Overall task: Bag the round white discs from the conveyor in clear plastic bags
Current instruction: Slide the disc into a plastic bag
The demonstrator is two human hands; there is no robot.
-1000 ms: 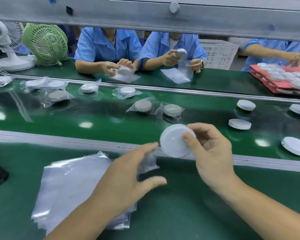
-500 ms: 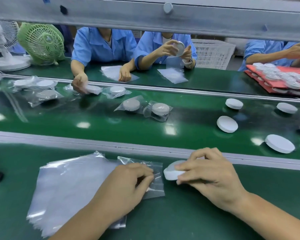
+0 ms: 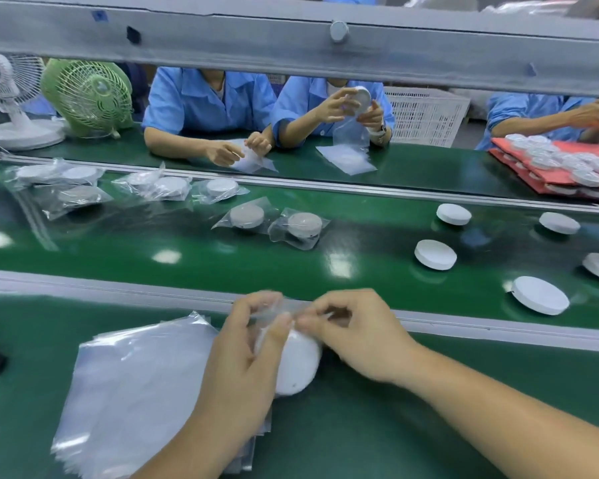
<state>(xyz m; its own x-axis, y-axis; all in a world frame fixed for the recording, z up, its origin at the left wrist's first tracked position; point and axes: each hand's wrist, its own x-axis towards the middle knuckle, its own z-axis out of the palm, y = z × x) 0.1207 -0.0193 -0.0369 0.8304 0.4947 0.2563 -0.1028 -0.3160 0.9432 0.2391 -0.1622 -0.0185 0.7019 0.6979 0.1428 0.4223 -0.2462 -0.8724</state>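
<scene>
A round white disc (image 3: 300, 364) sits inside a clear plastic bag between my hands, just in front of the conveyor rail. My left hand (image 3: 249, 361) pinches the bag's top edge (image 3: 274, 311) and covers the disc's left side. My right hand (image 3: 357, 335) pinches the same edge from the right. A stack of clear bags (image 3: 135, 388) lies flat under my left forearm. Several bare discs (image 3: 435, 254) lie on the right of the green conveyor (image 3: 222, 261), the nearest one at the front right (image 3: 539, 294). Bagged discs (image 3: 303, 226) lie further left on the belt.
Across the belt three people in blue shirts (image 3: 204, 102) bag discs too. A green fan (image 3: 89, 96) and a white fan (image 3: 4, 98) stand at the back left, a white crate (image 3: 426, 115) behind, red trays of discs (image 3: 564, 167) at the right. A grey beam (image 3: 291, 46) spans overhead.
A second ago my right hand held the bare disc up; it came down to the table, and now the disc is in a bag with both hands pinching the bag's top edge.
</scene>
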